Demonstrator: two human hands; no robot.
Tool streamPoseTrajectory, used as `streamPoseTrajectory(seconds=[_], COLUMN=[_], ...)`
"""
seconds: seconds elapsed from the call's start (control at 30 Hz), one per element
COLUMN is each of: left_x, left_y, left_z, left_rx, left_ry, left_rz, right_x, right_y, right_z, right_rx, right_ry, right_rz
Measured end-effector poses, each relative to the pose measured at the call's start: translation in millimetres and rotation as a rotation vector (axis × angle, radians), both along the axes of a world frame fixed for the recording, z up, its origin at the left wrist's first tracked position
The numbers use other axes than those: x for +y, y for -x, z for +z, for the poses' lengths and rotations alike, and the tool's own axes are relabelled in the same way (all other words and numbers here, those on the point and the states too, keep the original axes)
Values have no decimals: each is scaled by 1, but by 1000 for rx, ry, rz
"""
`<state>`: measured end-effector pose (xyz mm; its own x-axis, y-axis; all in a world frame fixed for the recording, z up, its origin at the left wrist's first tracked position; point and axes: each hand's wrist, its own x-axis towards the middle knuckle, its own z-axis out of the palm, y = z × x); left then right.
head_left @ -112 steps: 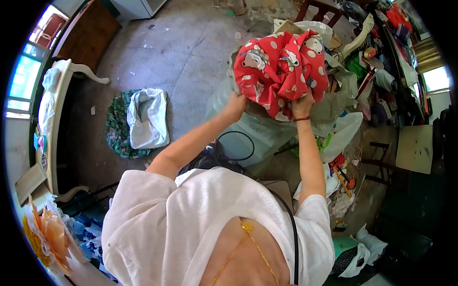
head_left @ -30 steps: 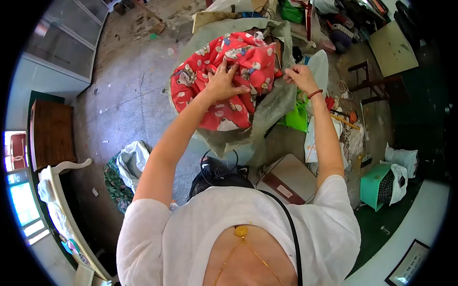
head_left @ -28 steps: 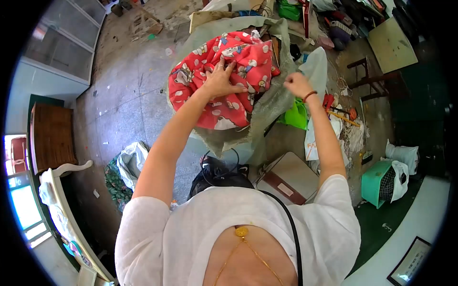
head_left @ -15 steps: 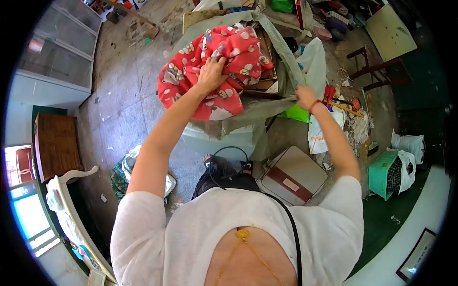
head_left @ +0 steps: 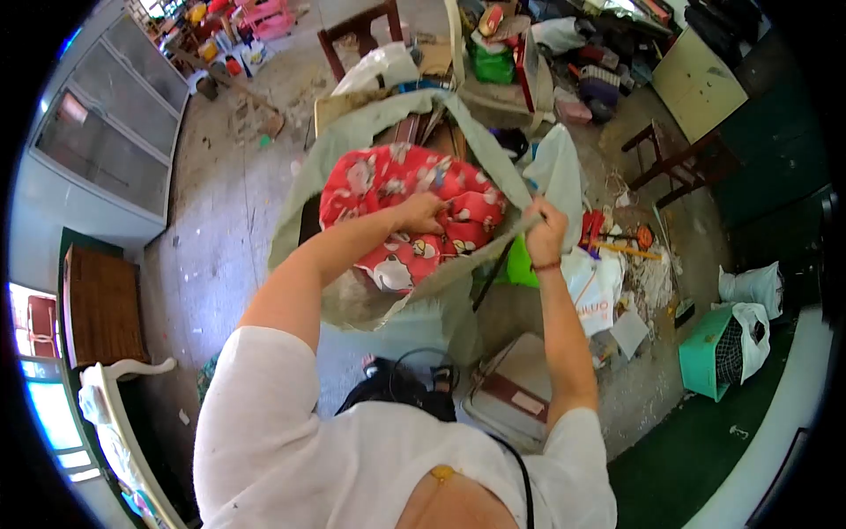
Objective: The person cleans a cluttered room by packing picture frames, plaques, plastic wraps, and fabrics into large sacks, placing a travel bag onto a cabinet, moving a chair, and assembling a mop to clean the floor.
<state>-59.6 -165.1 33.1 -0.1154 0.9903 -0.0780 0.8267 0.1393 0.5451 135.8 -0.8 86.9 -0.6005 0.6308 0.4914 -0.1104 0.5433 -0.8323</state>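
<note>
A large grey-green sack (head_left: 295, 216) stands open in front of me, with flat brown pieces (head_left: 425, 130) inside at its far side. The bunched red patterned cloth (head_left: 370, 172) lies in the sack's mouth. My left hand (head_left: 423, 214) presses into the cloth, its fingers partly sunk in the folds, so their grip cannot be made out. At the right side of the opening, my right hand (head_left: 548, 227) is closed on the sack's rim.
A beige and brown case (head_left: 515, 388) lies on the floor by my feet. Bags and loose clutter (head_left: 608, 264) spread to the right, near a wooden stool (head_left: 674, 163). A green basket (head_left: 705, 353) stands farther right. Behind the sack is a chair (head_left: 357, 40).
The red cloth has gone from bulging over the sack's near rim to lying lower inside the opening. My left hand has moved with it. My right hand still holds the rim, and the view has shifted.
</note>
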Motion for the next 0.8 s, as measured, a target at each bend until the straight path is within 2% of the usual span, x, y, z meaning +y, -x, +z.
streamPoseTrajectory(seconds=[0.03,0.1,0.2,0.27,0.4,0.47,0.53,0.63,0.7,0.73,0.8], left_x=[6,17,27,33,39,42,39,30,23,17,-4], left_y=[11,29,43,46,40,34,30,17,17,22,12], left_z=[-9,-33,-55,-70,-81,-74,-64,-30,-8,3,48], left_rx=[52,82,83,1,-15,27,73,164,196,98,100], left_ry=[11,51,120,66,-11,139,123,-25,-25,-48,19], left_rz=[35,134,257,342,405,455,419,345,262,126,155], right_x=[7,0,-37,-71,-119,-129,-137,-141,-135,-132,-130], right_y=[-5,-9,3,13,37,41,42,37,32,31,37], right_z=[-1,11,13,9,-36,-54,-50,-38,-36,-37,-46], right_rx=[25,160,106,21,-164,-203,-225,-115,-74,-39,-50], right_ry=[187,201,316,13,-321,-305,-294,-263,-201,-149,-88], right_rz=[-34,22,173,253,425,365,307,124,27,-49,-84])
